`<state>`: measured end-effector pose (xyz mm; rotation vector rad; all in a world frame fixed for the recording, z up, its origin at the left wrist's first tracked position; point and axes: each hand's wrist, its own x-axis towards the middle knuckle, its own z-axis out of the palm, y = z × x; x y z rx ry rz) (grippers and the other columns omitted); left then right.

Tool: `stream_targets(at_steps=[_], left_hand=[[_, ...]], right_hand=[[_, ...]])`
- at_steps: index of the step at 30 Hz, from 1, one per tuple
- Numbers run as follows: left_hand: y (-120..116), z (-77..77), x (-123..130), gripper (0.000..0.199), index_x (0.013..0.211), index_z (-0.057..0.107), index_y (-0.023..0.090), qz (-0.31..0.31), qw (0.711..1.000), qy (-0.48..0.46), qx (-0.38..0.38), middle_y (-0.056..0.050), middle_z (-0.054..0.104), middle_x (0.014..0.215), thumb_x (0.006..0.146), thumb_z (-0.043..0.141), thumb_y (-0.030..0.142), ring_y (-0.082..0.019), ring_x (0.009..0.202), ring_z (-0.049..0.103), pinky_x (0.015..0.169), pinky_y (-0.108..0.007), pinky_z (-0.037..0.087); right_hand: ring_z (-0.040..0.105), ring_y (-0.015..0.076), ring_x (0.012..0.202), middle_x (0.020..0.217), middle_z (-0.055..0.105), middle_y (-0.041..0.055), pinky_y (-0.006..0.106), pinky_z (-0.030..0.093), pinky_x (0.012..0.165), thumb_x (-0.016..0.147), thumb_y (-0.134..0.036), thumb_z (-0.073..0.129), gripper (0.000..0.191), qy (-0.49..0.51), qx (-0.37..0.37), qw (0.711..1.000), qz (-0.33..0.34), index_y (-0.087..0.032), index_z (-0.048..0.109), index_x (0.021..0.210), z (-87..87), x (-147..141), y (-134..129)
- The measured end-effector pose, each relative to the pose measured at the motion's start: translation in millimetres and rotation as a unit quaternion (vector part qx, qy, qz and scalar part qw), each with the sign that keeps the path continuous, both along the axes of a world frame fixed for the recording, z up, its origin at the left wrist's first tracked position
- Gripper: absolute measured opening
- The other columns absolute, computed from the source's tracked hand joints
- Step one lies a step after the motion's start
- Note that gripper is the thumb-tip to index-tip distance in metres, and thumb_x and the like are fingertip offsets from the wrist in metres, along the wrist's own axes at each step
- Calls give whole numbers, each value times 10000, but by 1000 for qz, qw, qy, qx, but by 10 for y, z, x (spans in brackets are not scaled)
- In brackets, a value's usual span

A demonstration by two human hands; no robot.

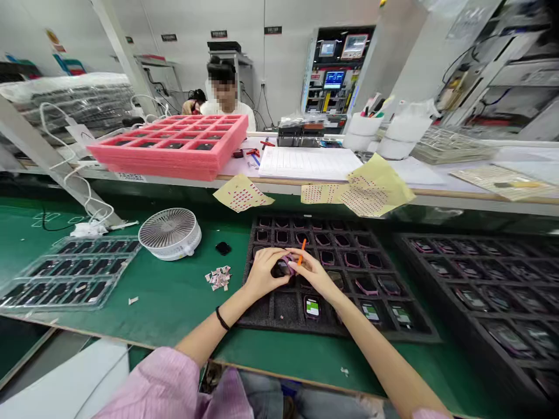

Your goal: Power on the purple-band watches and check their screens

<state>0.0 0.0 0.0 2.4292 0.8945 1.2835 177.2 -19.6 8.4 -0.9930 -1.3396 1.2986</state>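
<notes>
Over a black foam tray [286, 311], my left hand [264, 272] grips a purple-framed watch [285, 266], thumb and fingers around its sides. My right hand [318, 276] pinches a thin orange stick [302, 251] and meets the watch's right edge. Where exactly the stick's lower end touches is hidden by the fingers. Below the hands, a watch with a lit green and white screen [312, 306] lies in a compartment. Similar purple-framed watches fill many other compartments of this tray.
A white fan [170, 233], a pile of small paper tabs [219, 278] and a black square part [223, 248] lie leftward. Clear trays [102, 299] stand far left, another black foam tray [404, 238] right. Pink foam trays [161, 166] rest on the shelf; a person [231, 107] sits beyond.
</notes>
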Motion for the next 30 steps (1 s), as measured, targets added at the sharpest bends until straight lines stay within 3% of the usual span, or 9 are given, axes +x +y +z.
stream_targets(at_steps=[7,14,20,30], left_hand=[[-17,10,-15,534,1204,551,225,-25,998,-49,13,-90,610,1162,693,700,189,-249,1082,569,928,-415,450],[-46,41,-4,527,1266,505,223,-18,994,-18,105,-102,644,1163,767,674,219,-237,1047,606,886,-399,457],[-55,28,11,584,1291,488,215,2,992,-22,127,-99,665,1150,734,658,183,-235,1022,622,864,-388,456],[-49,18,-23,595,1329,470,214,-7,987,-7,162,-109,676,1165,773,671,280,-237,1021,634,890,-395,434]], right_hand=[[660,196,917,1017,697,39,351,545,808,719,-371,746,374,97,-109,984,99,-261,681,1071,103,20,-64],[667,203,970,984,731,35,370,493,934,571,-273,856,421,116,-82,988,59,-249,715,967,88,14,-56],[694,212,912,1014,721,49,392,542,866,665,-300,799,404,131,-96,982,100,-243,677,1046,93,-32,-90],[686,221,936,986,723,32,373,552,858,626,-255,824,423,85,-51,993,68,-250,671,1020,66,-49,-109]])
